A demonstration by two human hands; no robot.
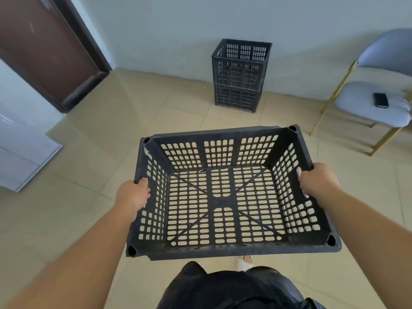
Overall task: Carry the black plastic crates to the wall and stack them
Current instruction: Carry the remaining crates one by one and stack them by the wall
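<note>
I am holding an empty black crate (223,198) in the lower middle of the frame, off the floor (89,175) and in front of my waist. My left hand (133,195) is clamped on the rim of its left wall, thumb over the top edge. My right hand (318,180) is curled round the rim of the right wall, at the handle slot. I hold it at opposite sides so the weight is shared and it rides roughly level, open side up. That is also how it will need to land.

The stack of crates (239,76) stands at the upper middle of the frame, close against the wall (178,30) and well apart from the one I carry. I can make out at least two tiers, but not the exact count. They look squarely lined up, so the corner posts should seat one on another.

I judge this to be the carrying step. Next I must walk up, lift the crate above the top rim and lower it with the corners matched.

At right a chair (374,103) with a phone (381,100) on its seat stands near my path, so I would keep the crate's right end away from it. A dark door (44,47) is at upper left.
</note>
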